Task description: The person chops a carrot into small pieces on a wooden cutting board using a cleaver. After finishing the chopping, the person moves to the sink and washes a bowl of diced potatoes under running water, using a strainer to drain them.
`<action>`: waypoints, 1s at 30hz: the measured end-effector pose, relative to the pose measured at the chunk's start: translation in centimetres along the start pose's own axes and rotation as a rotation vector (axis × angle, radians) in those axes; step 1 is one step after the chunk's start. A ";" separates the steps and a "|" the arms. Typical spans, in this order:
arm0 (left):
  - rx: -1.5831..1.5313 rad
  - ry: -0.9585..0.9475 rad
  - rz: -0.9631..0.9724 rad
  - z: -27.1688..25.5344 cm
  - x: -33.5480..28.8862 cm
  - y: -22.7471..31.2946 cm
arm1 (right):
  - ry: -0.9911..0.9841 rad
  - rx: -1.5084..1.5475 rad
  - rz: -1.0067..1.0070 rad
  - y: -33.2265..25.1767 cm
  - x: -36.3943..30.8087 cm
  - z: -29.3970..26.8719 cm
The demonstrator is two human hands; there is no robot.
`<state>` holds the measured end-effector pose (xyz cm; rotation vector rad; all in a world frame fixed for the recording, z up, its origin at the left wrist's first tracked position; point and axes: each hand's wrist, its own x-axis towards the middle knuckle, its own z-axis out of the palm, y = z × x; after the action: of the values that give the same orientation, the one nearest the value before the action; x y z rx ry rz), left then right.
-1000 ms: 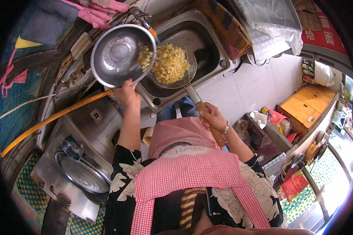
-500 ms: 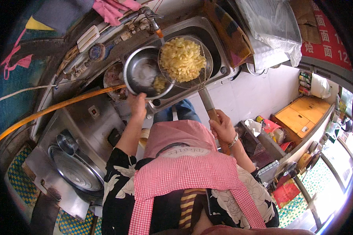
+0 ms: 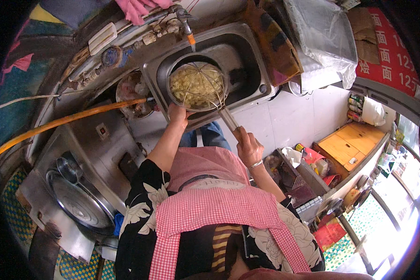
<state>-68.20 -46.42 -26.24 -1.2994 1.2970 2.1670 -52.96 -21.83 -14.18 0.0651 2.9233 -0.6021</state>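
My left hand point(image 3: 178, 116) is closed on the near rim of a round metal bowl point(image 3: 210, 59) in the sink point(image 3: 261, 58). My right hand point(image 3: 249, 148), fingers wrapped round the handle, holds a wire strainer point(image 3: 214, 77) turned over the bowl, its support wires uppermost. Pale yellow chopped pieces point(image 3: 185, 83) show through the mesh; how many lie in the bowl beneath is hidden. From the faucet point(image 3: 187, 31) just beyond, a thin stream of water falls near the bowl's far edge.
Left of the sink stand a container of scraps point(image 3: 134, 93) and a steel stove counter point(image 3: 86, 135) with a lidded pot point(image 3: 79, 198) and ladle point(image 3: 69, 170). An orange pole point(image 3: 70, 122) slants across there. A cardboard piece point(image 3: 277, 42) borders the sink's right side.
The strainer has flipped from food side up to upside down over the bowl, carrying the yellow pieces left. The bowl has shifted right, with my left hand still on its rim.
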 end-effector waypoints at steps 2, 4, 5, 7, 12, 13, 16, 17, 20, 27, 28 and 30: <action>0.036 0.009 -0.034 -0.9 2.3 -1.3 | -0.004 -0.015 -0.001 0.4 0.0 0.2; 0.063 -0.024 -0.092 -1.5 5.1 -2.1 | -0.043 -0.020 0.025 0.7 0.0 0.3; 0.089 -0.036 -0.154 -1.6 6.4 -2.5 | -0.047 0.011 0.038 0.7 0.1 0.4; 0.117 0.005 -0.196 -1.4 8.3 -3.2 | -0.041 0.076 0.063 0.6 0.2 0.5; 0.152 0.004 -0.178 0.4 10.0 -4.0 | 0.005 0.411 0.301 0.2 0.8 0.2; 0.151 0.033 -0.185 0.7 10.2 -4.0 | -0.029 0.449 0.370 0.2 1.0 0.0; 0.210 0.036 -0.170 1.3 10.3 -4.2 | -0.086 0.661 0.525 0.3 1.6 -0.4; 0.268 0.016 -0.145 1.4 10.4 -4.3 | -0.120 0.757 0.603 0.4 1.8 -0.5; 0.437 0.059 -0.120 1.4 10.9 -4.4 | -0.137 0.991 0.700 0.4 2.1 -0.7; 1.210 0.041 0.845 1.3 8.7 -2.5 | -0.140 1.018 0.693 -0.1 2.7 -0.8; 1.265 -0.093 0.977 1.7 8.1 -2.2 | -0.144 1.017 0.710 -0.1 2.7 -0.9; 1.659 -0.311 1.047 3.3 7.9 -1.8 | -0.162 1.002 0.761 -0.3 2.6 -1.0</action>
<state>-73.17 -44.19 -33.12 0.4557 2.7817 0.6460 -55.67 -21.64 -13.55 1.0798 1.8992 -1.6593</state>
